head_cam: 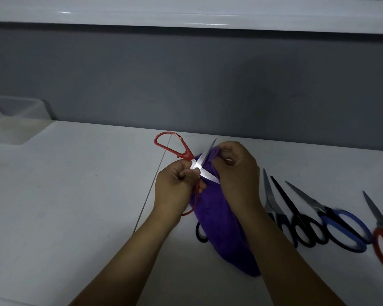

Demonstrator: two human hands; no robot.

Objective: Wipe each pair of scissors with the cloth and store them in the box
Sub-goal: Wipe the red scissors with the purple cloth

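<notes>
Rising from the bottom edge, the left forearm [131, 250] and right forearm [281, 257] meet at centre frame over the white table [75, 195]. A purple cloth [217, 217] trails from the hands down toward lower centre, covering part of a black-handled pair [199, 235]. Right of it lie the waiting scissors [318, 206], in a row toward the right edge. The translucent box [40, 107] sits at the upper left, well apart.

The left hand [175, 184] grips the red-handled scissors [187, 153] by the lower handle near the pivot, blades spread. The right hand [237, 171] pinches a fold of cloth round the upper blade.

To wipe well, I judge the pinch should slide from pivot to tip, along the flats with fingers behind the edge, while the left grip holds the blades apart. The lower blade needs the same pass, then closing before boxing.
</notes>
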